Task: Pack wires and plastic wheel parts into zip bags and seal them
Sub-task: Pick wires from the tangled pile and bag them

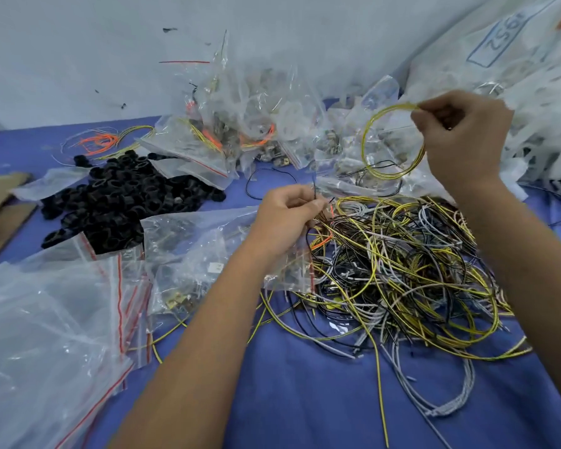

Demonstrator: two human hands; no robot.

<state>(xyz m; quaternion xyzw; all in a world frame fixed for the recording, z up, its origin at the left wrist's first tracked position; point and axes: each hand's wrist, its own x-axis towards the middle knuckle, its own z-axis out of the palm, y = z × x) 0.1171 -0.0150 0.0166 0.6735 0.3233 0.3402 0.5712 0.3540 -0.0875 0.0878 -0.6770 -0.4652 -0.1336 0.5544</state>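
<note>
A single piece of readable text appears, at the upper right. A large white plastic sack (486, 37) lying against the wall carries a blue outlined rectangular box (502, 33) printed on its side. Inside the box are four blue characters, seen upside down and tilted, which look like "1952"; motion blur leaves the reading uncertain. No other lettering, brand, number or sign can be read anywhere else.
</note>
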